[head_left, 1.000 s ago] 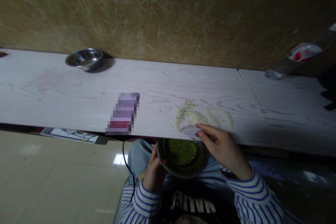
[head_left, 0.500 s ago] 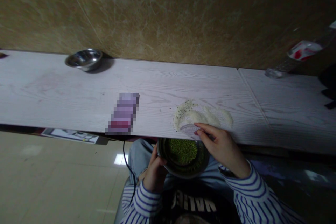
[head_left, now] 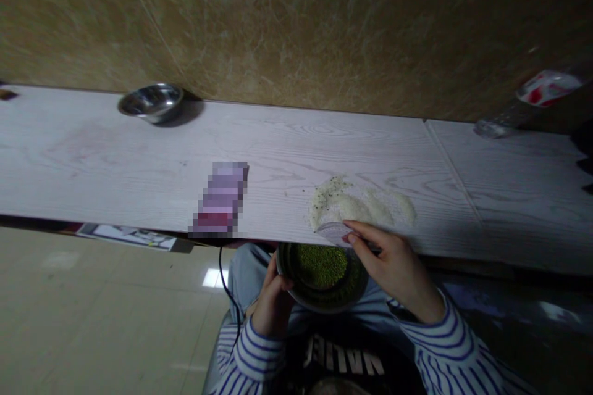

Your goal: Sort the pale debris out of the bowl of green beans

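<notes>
My left hand grips the rim of a metal bowl, thumb on the near side, over my lap and just below the table's front edge. Small green beans, which look like mung beans, lie inside it. Between its thumb and fingers, my right hand pinches a thin, clear, rounded plastic piece, perhaps a lid. That piece rests low at the table edge, above the bowl's far side. Just beyond it lies a spread of white grains, like rice, with dark specks at its left.
A pale wood-grain table runs along a marbled wall. On it stand an empty steel bowl, a blurred-out purple phone-shaped object and a clear plastic bottle. A black cable hangs from the front edge.
The view has shifted slightly, so the tabletop things appear a little further right. Both hands keep their grips, and the plastic piece stays beside the grains.
</notes>
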`<state>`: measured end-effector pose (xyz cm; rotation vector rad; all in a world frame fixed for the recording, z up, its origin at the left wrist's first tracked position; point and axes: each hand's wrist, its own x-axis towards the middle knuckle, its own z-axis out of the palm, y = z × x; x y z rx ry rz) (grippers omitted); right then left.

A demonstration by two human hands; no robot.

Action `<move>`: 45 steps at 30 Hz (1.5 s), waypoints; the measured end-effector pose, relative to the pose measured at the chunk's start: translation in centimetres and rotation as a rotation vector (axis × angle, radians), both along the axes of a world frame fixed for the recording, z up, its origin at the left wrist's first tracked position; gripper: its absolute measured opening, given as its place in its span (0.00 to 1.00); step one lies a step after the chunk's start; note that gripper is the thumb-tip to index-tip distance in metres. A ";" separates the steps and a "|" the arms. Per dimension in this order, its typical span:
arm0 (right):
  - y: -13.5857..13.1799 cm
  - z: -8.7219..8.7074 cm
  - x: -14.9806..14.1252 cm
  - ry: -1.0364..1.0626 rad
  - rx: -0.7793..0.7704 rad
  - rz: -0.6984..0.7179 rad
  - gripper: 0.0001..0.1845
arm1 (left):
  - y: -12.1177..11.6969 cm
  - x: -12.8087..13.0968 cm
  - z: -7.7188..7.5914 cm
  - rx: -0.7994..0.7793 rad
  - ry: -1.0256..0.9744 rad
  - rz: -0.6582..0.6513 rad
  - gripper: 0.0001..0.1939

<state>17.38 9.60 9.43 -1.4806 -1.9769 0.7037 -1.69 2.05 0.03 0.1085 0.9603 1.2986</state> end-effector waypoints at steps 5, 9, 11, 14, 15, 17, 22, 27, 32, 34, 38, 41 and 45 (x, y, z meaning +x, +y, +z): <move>-0.1 0.2 0.0 0.000 0.008 0.000 0.17 | 0.0 0.1 -0.1 0.002 0.006 0.021 0.30; -0.2 0.3 -0.3 -0.013 0.013 0.007 0.17 | 0.0 0.2 0.0 -0.008 -0.002 0.030 0.30; -0.2 0.2 -0.4 -0.019 0.015 0.006 0.17 | 0.0 0.2 0.1 0.009 -0.005 0.039 0.30; -0.1 0.1 -0.2 -0.032 0.020 -0.002 0.17 | 0.0 0.0 0.0 0.020 -0.008 0.035 0.30; 0.0 0.1 -0.1 -0.038 0.024 -0.008 0.17 | 0.0 0.0 0.0 0.016 -0.008 0.031 0.30; 0.1 0.0 0.0 -0.043 0.038 -0.021 0.17 | -0.1 0.0 -0.1 0.006 -0.008 0.022 0.31; 0.1 0.2 -0.2 -0.030 0.040 -0.007 0.17 | -0.1 0.0 -0.3 -0.005 0.015 0.019 0.30; 0.3 0.0 -0.9 -0.031 0.039 0.002 0.17 | -0.1 -0.1 -0.3 0.008 0.010 0.027 0.30; 0.8 -0.1 -0.7 -0.044 0.038 -0.042 0.17 | -0.1 -0.2 -0.1 0.015 0.009 0.023 0.30; 1.0 -0.2 -0.2 -0.055 0.029 -0.075 0.18 | 0.0 -0.1 0.0 0.015 0.005 0.026 0.30; 1.4 -0.2 1.3 -0.076 0.001 -0.151 0.18 | 0.1 0.0 0.2 -0.004 0.003 0.035 0.31; 1.7 -0.1 2.1 -0.086 -0.005 -0.208 0.19 | 0.2 0.0 0.3 -0.013 0.016 0.017 0.31; 2.1 0.0 2.0 -0.075 0.021 -0.212 0.19 | 0.2 0.0 0.3 -0.001 0.013 0.004 0.30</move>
